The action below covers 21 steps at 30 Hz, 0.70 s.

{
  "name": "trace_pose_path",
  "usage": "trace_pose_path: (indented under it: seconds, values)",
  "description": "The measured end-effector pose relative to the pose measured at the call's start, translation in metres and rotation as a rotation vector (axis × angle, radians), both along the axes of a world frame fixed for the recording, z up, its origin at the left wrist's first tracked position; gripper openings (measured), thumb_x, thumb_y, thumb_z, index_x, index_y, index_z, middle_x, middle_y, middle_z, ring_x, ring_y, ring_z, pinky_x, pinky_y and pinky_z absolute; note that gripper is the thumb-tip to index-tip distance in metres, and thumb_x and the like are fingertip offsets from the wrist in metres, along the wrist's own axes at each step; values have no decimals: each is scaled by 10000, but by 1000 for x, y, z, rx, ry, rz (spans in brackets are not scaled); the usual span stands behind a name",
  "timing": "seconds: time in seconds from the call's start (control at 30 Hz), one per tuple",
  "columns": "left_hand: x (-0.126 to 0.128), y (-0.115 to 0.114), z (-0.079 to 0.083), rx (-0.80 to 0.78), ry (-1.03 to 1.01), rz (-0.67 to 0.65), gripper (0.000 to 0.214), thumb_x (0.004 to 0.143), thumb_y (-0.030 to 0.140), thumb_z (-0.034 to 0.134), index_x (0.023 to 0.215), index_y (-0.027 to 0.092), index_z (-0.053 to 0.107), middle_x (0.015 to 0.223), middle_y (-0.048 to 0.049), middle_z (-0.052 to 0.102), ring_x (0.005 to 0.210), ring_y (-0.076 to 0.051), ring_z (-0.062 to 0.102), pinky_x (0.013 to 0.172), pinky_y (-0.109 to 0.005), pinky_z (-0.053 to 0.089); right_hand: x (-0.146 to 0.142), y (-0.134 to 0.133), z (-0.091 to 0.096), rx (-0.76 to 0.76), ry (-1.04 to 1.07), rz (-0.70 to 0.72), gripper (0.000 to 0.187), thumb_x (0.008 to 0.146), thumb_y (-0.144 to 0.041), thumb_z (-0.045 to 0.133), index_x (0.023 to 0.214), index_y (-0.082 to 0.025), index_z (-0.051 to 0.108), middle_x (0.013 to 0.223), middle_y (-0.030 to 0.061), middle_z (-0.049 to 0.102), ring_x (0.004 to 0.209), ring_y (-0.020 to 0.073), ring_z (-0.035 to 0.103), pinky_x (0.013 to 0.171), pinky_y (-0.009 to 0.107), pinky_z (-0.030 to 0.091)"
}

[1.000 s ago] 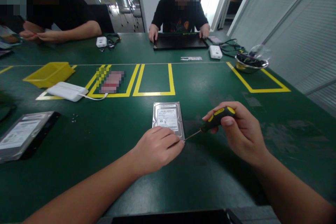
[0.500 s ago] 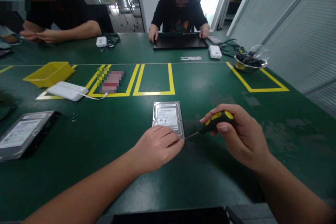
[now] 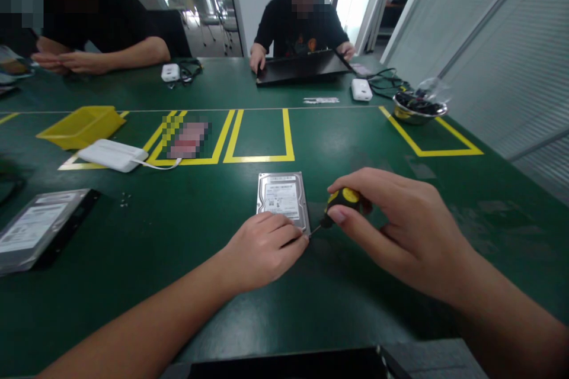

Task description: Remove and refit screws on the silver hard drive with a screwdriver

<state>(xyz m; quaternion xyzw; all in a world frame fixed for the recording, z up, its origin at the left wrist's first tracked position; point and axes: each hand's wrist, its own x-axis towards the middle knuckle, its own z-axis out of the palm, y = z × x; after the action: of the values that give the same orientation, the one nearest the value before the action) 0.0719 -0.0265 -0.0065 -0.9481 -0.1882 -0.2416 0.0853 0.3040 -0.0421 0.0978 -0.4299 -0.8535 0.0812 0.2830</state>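
A silver hard drive (image 3: 283, 198) lies flat on the green table (image 3: 178, 237) in front of me. My left hand (image 3: 262, 251) rests on its near edge, fingers pinched together at the drive's near right corner. My right hand (image 3: 400, 231) is closed round the black and yellow handle of a small screwdriver (image 3: 338, 204). The screwdriver's thin shaft slants down to the left, and its tip meets my left fingertips at that corner. What my left fingers pinch is too small to make out.
A second hard drive in a black frame (image 3: 38, 228) lies at the left, with tiny screws (image 3: 125, 199) near it. A yellow bin (image 3: 80, 125), a white box (image 3: 111, 155) and yellow taped squares (image 3: 260, 136) lie beyond. A metal bowl (image 3: 418, 109) stands far right. Two other people sit opposite.
My right hand has swung left and closer to the drive, tipping the screwdriver handle more upright. My left hand stays put. The person opposite has lifted the laptop's near edge.
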Motion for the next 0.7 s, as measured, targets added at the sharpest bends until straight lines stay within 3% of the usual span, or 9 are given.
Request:
trace_pose_path:
  seconds: [0.3,0.5,0.7]
  values:
    - [0,-1,2,-19,6,7,157,928,218,608,1064,180,675,950,-34,716,875,-198,646,739,-357,531,-18,1,28,1,-296,-27,281,987,-376,478,912,-180,666,784,34,579,671,151,505,599,290,327]
    - [-1,-2,4,-24,25,20,135,932,220,591,1030,190,678,921,-34,704,828,-201,622,693,-364,505,-23,3,38,-33,-298,57,315,1003,-330,456,764,-186,602,819,30,504,687,144,459,605,297,306]
    - [-2,-1,4,-42,21,13,116,934,217,587,1001,185,676,925,-30,704,853,-207,639,701,-367,509,-16,5,46,-155,-252,206,151,970,-236,494,927,-192,632,927,17,566,748,127,507,650,288,339]
